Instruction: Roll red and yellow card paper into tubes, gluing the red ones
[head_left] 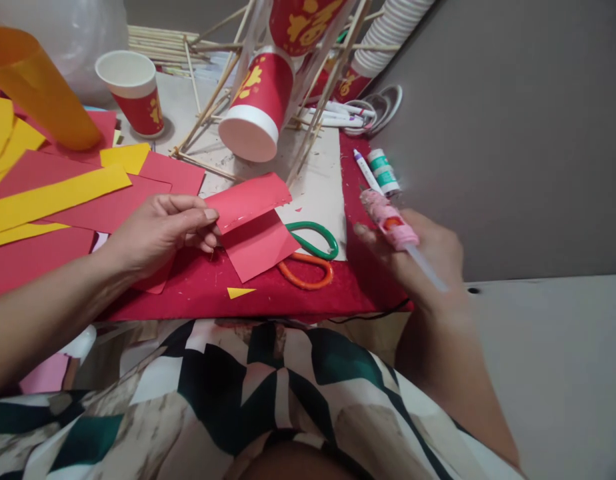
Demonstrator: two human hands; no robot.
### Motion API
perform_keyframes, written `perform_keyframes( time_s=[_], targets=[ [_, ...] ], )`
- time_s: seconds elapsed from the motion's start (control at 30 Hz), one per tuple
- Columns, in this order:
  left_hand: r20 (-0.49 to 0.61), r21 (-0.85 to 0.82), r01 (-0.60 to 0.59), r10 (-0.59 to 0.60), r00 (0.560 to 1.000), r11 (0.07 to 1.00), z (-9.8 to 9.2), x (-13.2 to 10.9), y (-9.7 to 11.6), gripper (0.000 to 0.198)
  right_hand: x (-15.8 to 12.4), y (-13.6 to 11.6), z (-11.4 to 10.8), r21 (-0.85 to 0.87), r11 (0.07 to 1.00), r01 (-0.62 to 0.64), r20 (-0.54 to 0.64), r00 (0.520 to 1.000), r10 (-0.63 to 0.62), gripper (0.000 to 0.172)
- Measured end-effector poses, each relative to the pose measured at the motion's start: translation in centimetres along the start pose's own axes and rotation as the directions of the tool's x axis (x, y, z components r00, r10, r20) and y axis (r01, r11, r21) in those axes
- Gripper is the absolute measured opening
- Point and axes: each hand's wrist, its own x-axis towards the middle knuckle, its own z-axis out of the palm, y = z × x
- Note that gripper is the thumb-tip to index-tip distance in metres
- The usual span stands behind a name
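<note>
My left hand point(165, 230) pinches the edge of a piece of red paper point(253, 203) between thumb and fingers. Its long edge shows a shiny bead that looks like glue. Beneath it, another red paper piece point(262, 245) partly covers scissors with green and orange handles point(313, 283). On the right, my right hand point(428, 257) is closed around a pink hot glue gun point(391, 220), a clear glue stick point(427, 267) jutting from its back. Close beyond its nozzle lie a white marker point(368, 172) and a green-and-white roll or bottle point(383, 172).
A wooden stick frame point(208, 127) holding red paper cups point(263, 100) stands at the back centre. A single cup point(138, 93), an orange tube point(43, 87) and red and yellow paper sheets point(63, 200) crowd the left. A grey wall point(513, 133) bounds the right side.
</note>
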Motion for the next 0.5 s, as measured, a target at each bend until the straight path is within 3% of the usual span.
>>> perform_keyframes(
  time_s=[0.1, 0.3, 0.4, 0.5],
  targets=[
    [-0.025, 0.012, 0.019, -0.019, 0.999, 1.000, -0.2, 0.3, 0.0, 0.012, 1.0, 1.6, 0.9, -0.076, 0.995, -0.067, 0.010, 0.998, 0.068, 0.045],
    [-0.025, -0.018, 0.014, -0.014, 1.000, 1.000, -0.5, 0.7, -0.1, 0.012, 1.3, 4.1, 1.0, -0.076, 0.990, 0.120, 0.134, 0.985, -0.109, 0.039],
    [-0.014, -0.021, 0.022, -0.023, 1.000, 1.000, -0.6, 0.7, -0.1, 0.013, -0.1, 1.9, -0.2, -0.065, 0.972, 0.227, 0.007, 0.974, -0.227, 0.034],
    [-0.021, 0.001, 0.032, -0.032, 0.999, 0.999, -0.6, 0.6, -0.2, 0.011, -1.3, -2.4, -0.6, 0.129, 0.878, 0.460, -0.104, 0.887, -0.450, 0.037]
  ],
)
